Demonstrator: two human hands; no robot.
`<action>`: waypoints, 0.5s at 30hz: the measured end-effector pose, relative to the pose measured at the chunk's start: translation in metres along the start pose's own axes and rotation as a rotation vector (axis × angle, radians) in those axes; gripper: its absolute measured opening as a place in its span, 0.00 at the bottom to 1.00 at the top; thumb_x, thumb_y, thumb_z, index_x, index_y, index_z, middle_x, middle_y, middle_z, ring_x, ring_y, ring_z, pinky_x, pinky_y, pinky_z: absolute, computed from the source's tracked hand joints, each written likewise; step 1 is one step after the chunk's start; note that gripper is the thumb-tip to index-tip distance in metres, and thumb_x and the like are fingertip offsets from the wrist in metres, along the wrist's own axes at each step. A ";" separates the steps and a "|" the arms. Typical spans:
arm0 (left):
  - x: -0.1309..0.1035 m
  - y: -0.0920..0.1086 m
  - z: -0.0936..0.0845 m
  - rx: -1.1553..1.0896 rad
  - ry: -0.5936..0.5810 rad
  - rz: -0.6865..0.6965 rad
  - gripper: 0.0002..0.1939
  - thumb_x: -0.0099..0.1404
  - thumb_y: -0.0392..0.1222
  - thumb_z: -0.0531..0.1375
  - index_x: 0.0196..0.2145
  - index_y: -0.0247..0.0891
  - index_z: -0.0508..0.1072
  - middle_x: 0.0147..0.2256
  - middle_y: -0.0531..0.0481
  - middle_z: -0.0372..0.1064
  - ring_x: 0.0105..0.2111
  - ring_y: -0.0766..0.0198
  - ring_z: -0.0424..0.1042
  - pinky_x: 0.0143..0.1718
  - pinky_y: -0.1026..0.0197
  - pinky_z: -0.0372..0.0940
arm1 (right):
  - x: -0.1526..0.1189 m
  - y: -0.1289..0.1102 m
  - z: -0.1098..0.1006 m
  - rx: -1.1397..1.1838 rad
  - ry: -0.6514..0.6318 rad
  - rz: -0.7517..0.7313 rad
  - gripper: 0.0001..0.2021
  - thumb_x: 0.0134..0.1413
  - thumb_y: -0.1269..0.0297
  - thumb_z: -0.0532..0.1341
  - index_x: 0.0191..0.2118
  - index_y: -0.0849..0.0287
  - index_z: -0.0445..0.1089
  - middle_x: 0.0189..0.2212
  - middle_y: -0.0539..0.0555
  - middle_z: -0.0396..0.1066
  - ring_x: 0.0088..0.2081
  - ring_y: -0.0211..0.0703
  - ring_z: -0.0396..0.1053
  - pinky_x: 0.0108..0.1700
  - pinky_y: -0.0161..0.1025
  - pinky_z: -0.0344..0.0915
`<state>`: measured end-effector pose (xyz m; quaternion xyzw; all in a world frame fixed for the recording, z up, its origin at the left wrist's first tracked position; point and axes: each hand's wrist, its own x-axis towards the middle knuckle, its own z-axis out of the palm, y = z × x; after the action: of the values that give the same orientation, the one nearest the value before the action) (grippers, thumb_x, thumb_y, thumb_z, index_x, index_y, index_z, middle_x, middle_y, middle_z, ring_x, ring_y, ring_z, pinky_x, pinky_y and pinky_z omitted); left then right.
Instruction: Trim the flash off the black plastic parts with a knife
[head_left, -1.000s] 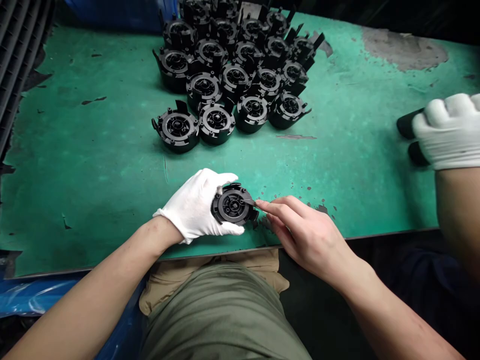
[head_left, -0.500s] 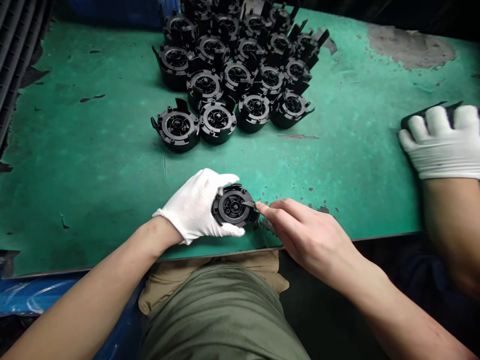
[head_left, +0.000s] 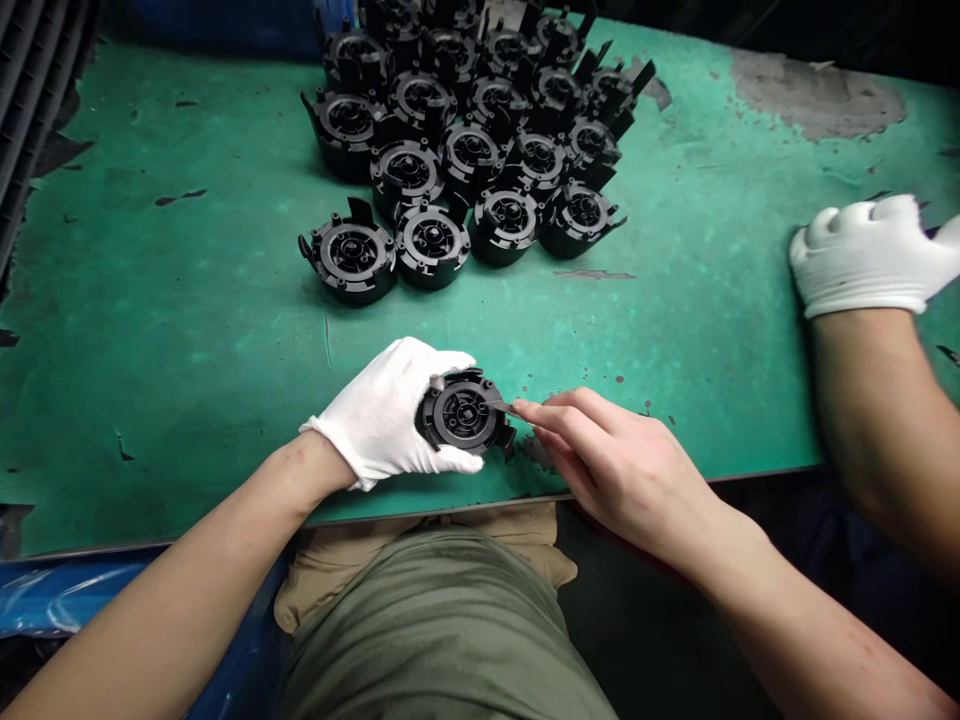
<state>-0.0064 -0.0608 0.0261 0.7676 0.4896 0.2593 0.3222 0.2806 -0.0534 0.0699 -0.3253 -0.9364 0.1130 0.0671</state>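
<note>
My left hand (head_left: 390, 415), in a white glove, grips a round black plastic housing (head_left: 466, 425) close to the table's front edge. Its thumb and fingers wrap the left side of the part, whose ribbed, ringed face points up. My right hand (head_left: 622, 450) is bare and pinches a small thin blade (head_left: 501, 405), which looks like a craft knife blade. The blade's tip reaches over the right part of the housing's face, near the inner ring; whether it touches cannot be made out. Most of the tool's handle is hidden in my fingers.
Several similar black housings (head_left: 433, 237) stand grouped on the worn green table (head_left: 225, 330) beyond my hands. A co-worker's white-gloved hand (head_left: 862, 255) rests at the right. A blue bin (head_left: 240, 25) sits at the back, and black ribbed racks (head_left: 37, 100) at far left.
My right hand has shifted slightly, and the blade lies a little flatter. My left hand keeps its hold on the housing. The co-worker's gloved hand has moved slightly left and away from me.
</note>
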 end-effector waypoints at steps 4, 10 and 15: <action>0.002 0.002 -0.001 0.000 -0.015 0.001 0.32 0.48 0.65 0.78 0.42 0.43 0.78 0.37 0.50 0.77 0.37 0.50 0.77 0.44 0.50 0.70 | 0.003 -0.003 0.002 -0.045 0.012 -0.028 0.13 0.79 0.68 0.55 0.62 0.58 0.69 0.44 0.55 0.78 0.34 0.39 0.75 0.28 0.37 0.62; 0.002 0.002 -0.001 -0.001 -0.029 -0.014 0.31 0.48 0.67 0.77 0.40 0.44 0.78 0.37 0.49 0.77 0.37 0.50 0.77 0.43 0.51 0.70 | 0.003 -0.004 0.002 -0.124 0.011 -0.043 0.13 0.79 0.68 0.55 0.62 0.59 0.68 0.43 0.56 0.78 0.32 0.39 0.71 0.26 0.39 0.55; 0.003 0.001 -0.002 -0.009 -0.027 -0.001 0.30 0.49 0.65 0.77 0.40 0.44 0.78 0.36 0.49 0.76 0.36 0.50 0.76 0.42 0.51 0.68 | 0.007 -0.003 -0.005 -0.173 -0.017 -0.086 0.14 0.78 0.70 0.55 0.62 0.58 0.68 0.43 0.56 0.78 0.34 0.41 0.70 0.29 0.39 0.56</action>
<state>-0.0059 -0.0577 0.0281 0.7695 0.4843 0.2508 0.3323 0.2746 -0.0508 0.0754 -0.2885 -0.9563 0.0313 0.0353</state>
